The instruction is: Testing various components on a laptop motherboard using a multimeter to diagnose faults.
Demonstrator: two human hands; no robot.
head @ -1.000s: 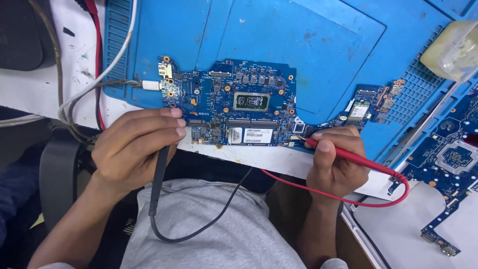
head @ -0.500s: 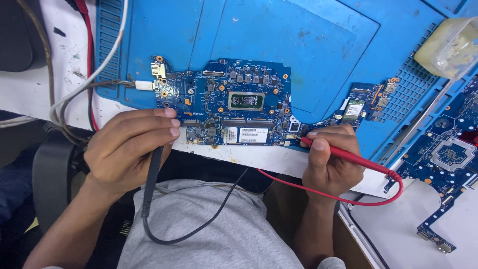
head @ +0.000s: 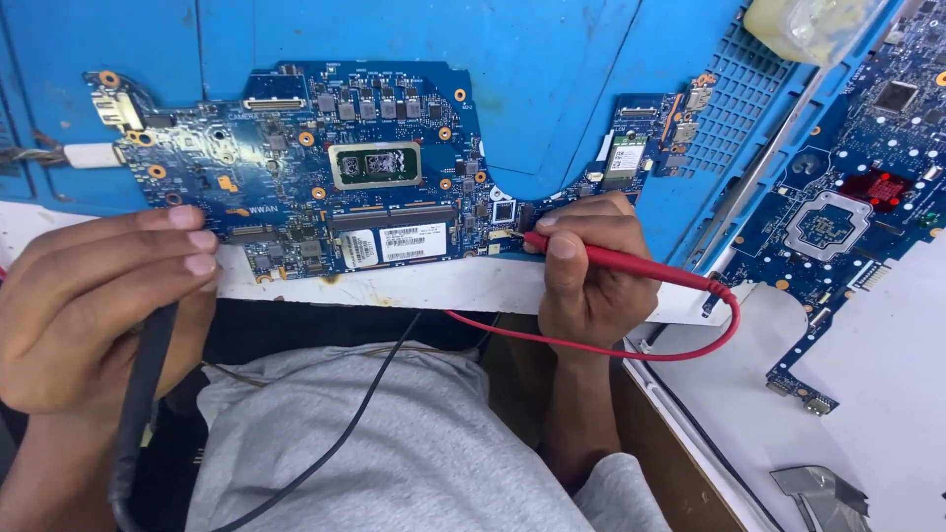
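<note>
While gripped, red probe (head: pixel 631 264) between fingers (head: pixel 564 258)

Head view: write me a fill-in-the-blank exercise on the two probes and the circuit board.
1. The right hand holds a probe coloured ____.
2. The left hand holds a probe coloured ____.
3. The circuit board lies on a mat coloured ____.
4. The red probe's tip touches the board near its ____ edge.

Missing words: red; black; blue; lower
</note>
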